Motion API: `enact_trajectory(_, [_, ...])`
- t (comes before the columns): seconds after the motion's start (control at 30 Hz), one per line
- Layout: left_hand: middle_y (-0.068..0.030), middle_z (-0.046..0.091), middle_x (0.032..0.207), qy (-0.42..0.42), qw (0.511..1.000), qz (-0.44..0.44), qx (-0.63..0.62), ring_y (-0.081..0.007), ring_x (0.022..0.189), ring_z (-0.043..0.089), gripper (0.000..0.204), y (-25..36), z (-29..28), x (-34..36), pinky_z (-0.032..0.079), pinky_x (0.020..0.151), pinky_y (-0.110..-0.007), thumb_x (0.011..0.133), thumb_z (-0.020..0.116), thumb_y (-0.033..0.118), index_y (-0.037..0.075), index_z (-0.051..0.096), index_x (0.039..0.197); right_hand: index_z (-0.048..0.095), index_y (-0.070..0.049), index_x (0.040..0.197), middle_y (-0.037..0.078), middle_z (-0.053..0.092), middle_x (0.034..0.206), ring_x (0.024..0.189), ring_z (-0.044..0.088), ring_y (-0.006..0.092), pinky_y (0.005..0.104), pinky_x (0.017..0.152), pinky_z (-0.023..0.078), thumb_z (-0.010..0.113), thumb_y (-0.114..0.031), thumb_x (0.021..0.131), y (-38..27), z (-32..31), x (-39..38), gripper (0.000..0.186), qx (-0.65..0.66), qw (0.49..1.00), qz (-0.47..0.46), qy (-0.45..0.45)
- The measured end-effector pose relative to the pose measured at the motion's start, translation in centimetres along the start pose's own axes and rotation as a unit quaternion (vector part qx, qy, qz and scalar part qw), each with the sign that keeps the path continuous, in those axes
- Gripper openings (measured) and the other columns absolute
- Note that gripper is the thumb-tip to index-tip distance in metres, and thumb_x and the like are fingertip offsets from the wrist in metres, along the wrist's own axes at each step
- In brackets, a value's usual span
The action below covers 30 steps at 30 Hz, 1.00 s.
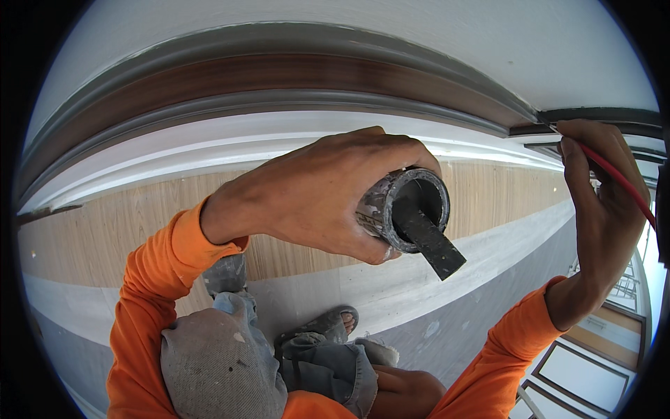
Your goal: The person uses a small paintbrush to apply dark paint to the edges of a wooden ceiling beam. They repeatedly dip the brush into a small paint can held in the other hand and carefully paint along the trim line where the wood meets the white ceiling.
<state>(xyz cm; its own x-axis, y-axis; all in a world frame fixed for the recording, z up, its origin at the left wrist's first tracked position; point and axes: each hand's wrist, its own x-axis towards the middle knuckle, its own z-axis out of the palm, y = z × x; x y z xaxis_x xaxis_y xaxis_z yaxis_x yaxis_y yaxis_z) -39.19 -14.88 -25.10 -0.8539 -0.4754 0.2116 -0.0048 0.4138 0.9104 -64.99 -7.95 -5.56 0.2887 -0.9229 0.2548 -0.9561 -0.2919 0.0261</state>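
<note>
My left hand (328,195) is wrapped round a small paint-smeared cylindrical pot (377,208), tilted so its round mouth faces me. Out of that mouth sticks a flat black strip (436,248); how far it reaches inside is hidden in the dark. At the far right, my right hand (606,174) pinches a thin red-handled brush (618,174). Its fine tip meets the end of the grey and brown moulding (279,73), where black trim (600,117) begins. Both arms wear orange sleeves.
A white wall (453,35) rises behind the moulding, with a white ledge (279,140) below it. Wood-patterned boards (481,195) run beneath. My bent knee in worn denim (216,363) and a sandalled foot (335,321) are below. Framed panels (583,377) stand at the lower right.
</note>
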Motion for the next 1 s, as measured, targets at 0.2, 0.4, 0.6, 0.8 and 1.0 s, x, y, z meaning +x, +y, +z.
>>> enact_trajectory(0.2, [-0.0146, 0.07, 0.125, 0.003, 1.0, 0.003, -0.007, -0.0333, 0.118, 0.068, 0.084, 0.2, -0.1, 0.0, 0.053, 0.105, -0.046, 0.061, 0.093, 0.025, 0.009, 0.061, 0.136, 0.076, -0.006, 0.117, 0.007, 0.076, 0.108, 0.098, 0.073, 0.0158, 0.0287, 0.086, 0.059, 0.074, -0.005, 0.098, 0.5, 1.2, 0.2, 0.018, 0.029, 0.999, -0.016, 0.021])
enact_trajectory(0.4, [-0.015, 0.069, 0.126, 0.006, 1.0, 0.012, 0.0, -0.0339, 0.119, 0.068, 0.085, 0.0, -0.2, 0.0, 0.053, 0.106, -0.046, 0.06, 0.092, 0.023, 0.008, 0.06, 0.137, 0.076, -0.007, 0.117, 0.007, 0.077, 0.108, 0.099, 0.074, 0.0161, 0.0298, 0.086, 0.061, 0.074, -0.006, 0.099, 1.0, 1.1, -0.4, 0.019, 0.0, 0.999, 0.026, 0.022])
enact_trajectory(0.6, [-0.015, 0.069, 0.126, -0.002, 1.0, 0.003, 0.001, -0.0341, 0.119, 0.068, 0.086, 0.2, -0.2, 0.0, 0.053, 0.106, -0.047, 0.06, 0.092, 0.024, 0.009, 0.06, 0.138, 0.076, -0.006, 0.118, 0.007, 0.077, 0.11, 0.102, 0.075, 0.018, 0.0311, 0.089, 0.062, 0.074, -0.007, 0.099, 0.4, 1.4, -0.2, 0.019, 0.025, 0.999, 0.004, 0.04])
enact_trajectory(0.8, [-0.0152, 0.069, 0.127, 0.001, 1.0, 0.013, 0.001, -0.0344, 0.119, 0.068, 0.087, 0.1, -0.2, 0.0, 0.053, 0.105, -0.047, 0.059, 0.092, 0.024, 0.009, 0.059, 0.138, 0.076, -0.006, 0.118, 0.008, 0.077, 0.11, 0.101, 0.075, 0.0189, 0.0315, 0.09, 0.062, 0.074, -0.008, 0.099, 0.5, 0.8, 0.1, 0.019, 0.06, 0.998, -0.013, 0.03])
enact_trajectory(1.0, [-0.0149, 0.069, 0.126, 0.0, 1.0, 0.009, -0.003, -0.0343, 0.119, 0.068, 0.087, 0.2, -0.2, 0.0, 0.053, 0.105, -0.047, 0.059, 0.092, 0.025, 0.009, 0.06, 0.138, 0.077, -0.003, 0.112, 0.009, 0.077, 0.102, 0.089, 0.074, 0.0152, 0.0274, 0.081, 0.061, 0.073, 0.004, 0.094, 0.8, 1.0, -0.4, 0.02, 0.007, 0.998, 0.015, 0.059])
